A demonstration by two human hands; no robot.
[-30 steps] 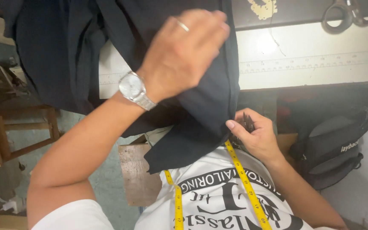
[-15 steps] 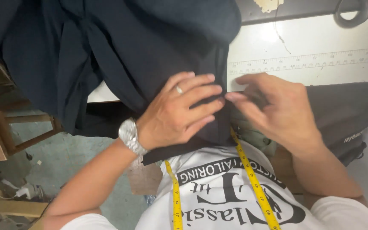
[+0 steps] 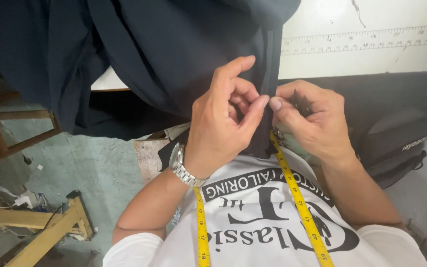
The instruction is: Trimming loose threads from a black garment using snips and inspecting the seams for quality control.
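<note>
A dark navy garment (image 3: 174, 54) hangs off the white table (image 3: 371, 59) toward my chest. My left hand (image 3: 226, 118), with a silver wristwatch (image 3: 181, 165), pinches a narrow seamed edge of the garment (image 3: 265, 99) between thumb and fingers. My right hand (image 3: 310, 121) pinches the same edge from the other side, fingertips almost touching the left thumb, and also holds a small dark tool (image 3: 300, 104) in its curled fingers. A yellow measuring tape (image 3: 295, 198) hangs around my neck over a white printed shirt.
A printed ruler (image 3: 366, 42) runs along the white table top. A black backpack (image 3: 396, 133) sits under the table at the right. Wooden stool legs (image 3: 21, 128) and wooden frame pieces (image 3: 50, 232) stand on the green floor at the left.
My left hand came down from the raised cloth to the garment's edge. Both hands closed in and now pinch the seam together; the view has shifted closer.
</note>
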